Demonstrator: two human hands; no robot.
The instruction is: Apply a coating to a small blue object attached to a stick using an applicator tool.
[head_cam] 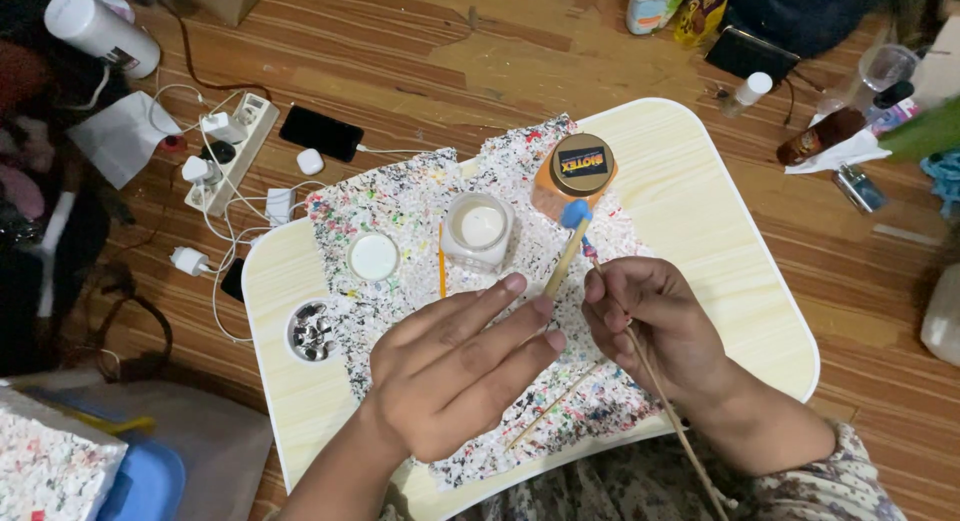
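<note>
A paint-speckled sheet (400,206) covers the middle of the pale counter (720,251). Over its near edge, the left hand (455,366) pinches a blue-tipped stick (566,251) between extended fingers (520,311); the right hand (655,321) closes its fingers round a thin skewer (668,413).

power strip (232,151) with chargers | black phone (320,133) on wood floor | orange jar (577,170) | white cylinder bottle (101,31)

The jar (479,228) sits on the tray (720,231); the lid (373,256) lies left of the jar; the bottle (578,168) stands right of the jar; the pencil (441,261) lies just left of the jar.
</note>
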